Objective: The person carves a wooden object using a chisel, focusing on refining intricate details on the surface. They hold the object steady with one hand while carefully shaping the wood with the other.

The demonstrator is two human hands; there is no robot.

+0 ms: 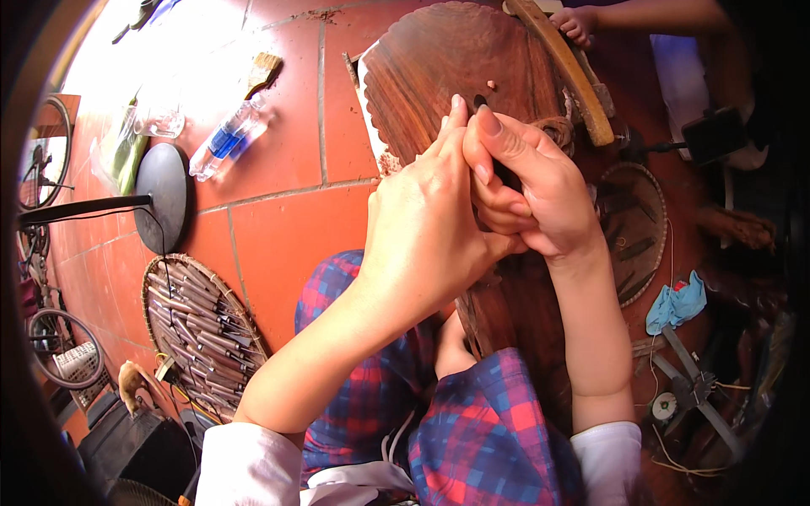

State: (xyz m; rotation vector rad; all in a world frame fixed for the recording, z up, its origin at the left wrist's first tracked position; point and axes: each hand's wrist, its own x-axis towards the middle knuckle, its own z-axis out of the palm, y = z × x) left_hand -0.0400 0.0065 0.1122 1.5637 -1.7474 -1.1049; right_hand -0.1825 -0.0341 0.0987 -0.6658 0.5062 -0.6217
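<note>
Both my hands meet over a dark brown wooden board [464, 51] with a scalloped edge. My left hand [426, 215] is closed with its back up, one fingertip pointing away from me, and presses against the right. My right hand [536, 181] is curled, thumb up, its fingers folded in. A small dark tip [480, 101] pokes out beyond the right thumb; whatever it belongs to is hidden between the hands. A tiny light-coloured chip [492, 84] lies on the board just past my fingertips.
A wooden bar [565, 72] lies across the board's right side, near another person's hand [575, 25]. At left are a basket of wood-handled tools [198, 325], a round black stand base [162, 198], a bottle [224, 143] and a brush [264, 72]. A blue cloth [677, 304] lies right.
</note>
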